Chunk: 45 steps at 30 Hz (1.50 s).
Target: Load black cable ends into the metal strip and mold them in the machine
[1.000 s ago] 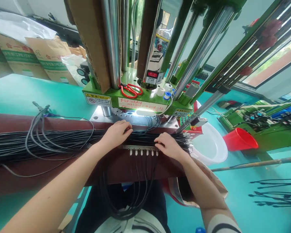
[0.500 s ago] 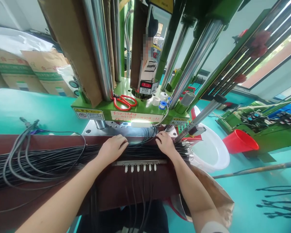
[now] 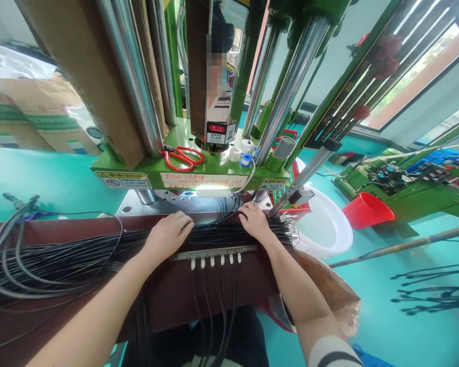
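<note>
My left hand [image 3: 170, 234] rests palm down at the front edge of the machine's metal plate [image 3: 164, 204], over a bundle of black cables [image 3: 218, 235]. Its thumb is apart from the bent fingers, and I see nothing held. Opposite it, my right hand [image 3: 254, 222] lies at the plate's right side, fingers slightly spread, beside thin dark cables [image 3: 222, 206] that cross the plate. Exactly what its fingertips touch is hard to make out. Between my forearms lies a metal strip [image 3: 214, 253] with several plug connectors [image 3: 203, 263], their cables hanging toward my lap.
Red-handled scissors [image 3: 184, 159] and small tape rolls [image 3: 246, 160] lie on the green press block [image 3: 130, 164]. Grey cable loops [image 3: 7, 290] are at left. A white tub [image 3: 340, 224], red bucket [image 3: 369, 216] and paper sack [image 3: 332, 290] stand at right.
The view has shifted slightly, so the machine sits further left. Both hands keep nearly the same place at the plate's edge.
</note>
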Motion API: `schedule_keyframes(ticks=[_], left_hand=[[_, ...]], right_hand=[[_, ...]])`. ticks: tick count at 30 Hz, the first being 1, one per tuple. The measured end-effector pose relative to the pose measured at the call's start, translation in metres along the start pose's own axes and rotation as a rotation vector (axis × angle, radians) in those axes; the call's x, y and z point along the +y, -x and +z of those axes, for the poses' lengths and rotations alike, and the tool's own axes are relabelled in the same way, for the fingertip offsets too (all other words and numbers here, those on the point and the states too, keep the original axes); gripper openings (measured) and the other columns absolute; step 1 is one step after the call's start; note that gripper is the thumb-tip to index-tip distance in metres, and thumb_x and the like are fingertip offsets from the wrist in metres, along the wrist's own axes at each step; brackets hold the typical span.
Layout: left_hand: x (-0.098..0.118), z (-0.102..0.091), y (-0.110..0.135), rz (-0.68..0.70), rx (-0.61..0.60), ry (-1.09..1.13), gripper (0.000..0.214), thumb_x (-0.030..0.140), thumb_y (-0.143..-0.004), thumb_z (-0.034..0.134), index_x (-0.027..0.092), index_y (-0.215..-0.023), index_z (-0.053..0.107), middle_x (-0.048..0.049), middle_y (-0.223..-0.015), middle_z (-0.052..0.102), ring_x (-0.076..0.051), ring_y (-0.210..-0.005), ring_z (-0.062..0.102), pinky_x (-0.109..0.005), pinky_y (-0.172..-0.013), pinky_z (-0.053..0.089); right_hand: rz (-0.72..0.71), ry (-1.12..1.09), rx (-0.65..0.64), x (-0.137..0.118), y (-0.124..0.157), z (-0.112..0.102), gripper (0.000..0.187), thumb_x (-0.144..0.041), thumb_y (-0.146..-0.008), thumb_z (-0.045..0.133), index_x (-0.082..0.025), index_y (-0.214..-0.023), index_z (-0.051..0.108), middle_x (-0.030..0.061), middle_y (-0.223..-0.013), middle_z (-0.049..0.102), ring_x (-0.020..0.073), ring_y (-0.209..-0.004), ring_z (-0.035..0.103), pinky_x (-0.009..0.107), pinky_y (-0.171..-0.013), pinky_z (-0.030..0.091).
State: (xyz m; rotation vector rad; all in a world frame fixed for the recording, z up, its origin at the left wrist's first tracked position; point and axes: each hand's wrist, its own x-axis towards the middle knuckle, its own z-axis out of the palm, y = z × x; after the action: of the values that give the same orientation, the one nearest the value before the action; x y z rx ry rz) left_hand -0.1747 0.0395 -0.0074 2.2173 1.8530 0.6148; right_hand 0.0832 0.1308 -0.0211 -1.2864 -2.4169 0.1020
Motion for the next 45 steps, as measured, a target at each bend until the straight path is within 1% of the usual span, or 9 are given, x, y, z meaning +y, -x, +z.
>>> schedule_keyframes(ticks=[7,15,23,28,36,45], left_hand=[[-0.0002,-0.0005,0.0004,0.003,0.015,0.021,0.031,0.036,-0.086,0.032,0.021,-0.08,0.058,-0.003,-0.085,0.059,-0.017,-0.081,0.054,-0.029,-0.074,0.04],[0.0,-0.0015,0.0007,-0.006,-0.015,0.001,0.032,0.037,-0.087,0.03,0.021,-0.082,0.057,-0.0024,-0.088,0.059,-0.017,-0.083,0.054,-0.029,-0.075,0.04],[-0.0009,-0.0009,0.0005,0.0,0.003,0.013,0.031,0.037,-0.086,0.032,0.021,-0.081,0.058,-0.0025,-0.087,0.06,-0.018,-0.082,0.055,-0.028,-0.074,0.041],[-0.0003,-0.0009,0.0005,0.024,0.017,0.01,0.032,0.036,-0.086,0.031,0.021,-0.08,0.058,-0.0031,-0.086,0.06,-0.018,-0.082,0.055,-0.029,-0.074,0.041],[0.0015,-0.0031,0.0009,0.015,0.0,0.014,0.031,0.035,-0.086,0.031,0.021,-0.081,0.058,-0.0031,-0.086,0.059,-0.018,-0.083,0.054,-0.029,-0.073,0.04],[0.0016,-0.0035,0.0011,0.018,-0.002,0.009,0.03,0.035,-0.086,0.031,0.021,-0.08,0.057,-0.0029,-0.086,0.059,-0.017,-0.083,0.054,-0.029,-0.074,0.04]], right_hand=[[0.004,0.0,0.007,-0.001,0.0004,-0.0005,0.02,-0.016,-0.081,0.048,-0.018,-0.093,0.065,0.0063,-0.094,0.058,0.019,-0.092,0.05,0.033,-0.086,0.04],[0.002,0.001,0.008,0.0,0.0007,0.0008,0.02,-0.016,-0.081,0.049,-0.018,-0.093,0.065,0.0059,-0.096,0.058,0.0188,-0.093,0.049,0.033,-0.087,0.04],[0.003,0.003,0.005,-0.0006,0.0005,0.0012,0.02,-0.016,-0.081,0.049,-0.019,-0.093,0.064,0.0064,-0.096,0.057,0.0192,-0.093,0.049,0.034,-0.088,0.039],[0.01,0.003,-0.001,-0.0006,0.0009,0.0006,0.02,-0.017,-0.082,0.048,-0.019,-0.093,0.064,0.0065,-0.095,0.058,0.0195,-0.093,0.05,0.034,-0.085,0.04],[0.002,-0.008,0.01,-0.0005,0.0007,0.0003,0.02,-0.015,-0.08,0.049,-0.019,-0.092,0.065,0.0056,-0.095,0.058,0.0189,-0.093,0.049,0.033,-0.087,0.04],[0.002,-0.025,0.027,-0.0005,0.0008,0.0008,0.019,-0.015,-0.08,0.049,-0.019,-0.09,0.065,0.0057,-0.094,0.058,0.0192,-0.092,0.05,0.033,-0.088,0.04]])
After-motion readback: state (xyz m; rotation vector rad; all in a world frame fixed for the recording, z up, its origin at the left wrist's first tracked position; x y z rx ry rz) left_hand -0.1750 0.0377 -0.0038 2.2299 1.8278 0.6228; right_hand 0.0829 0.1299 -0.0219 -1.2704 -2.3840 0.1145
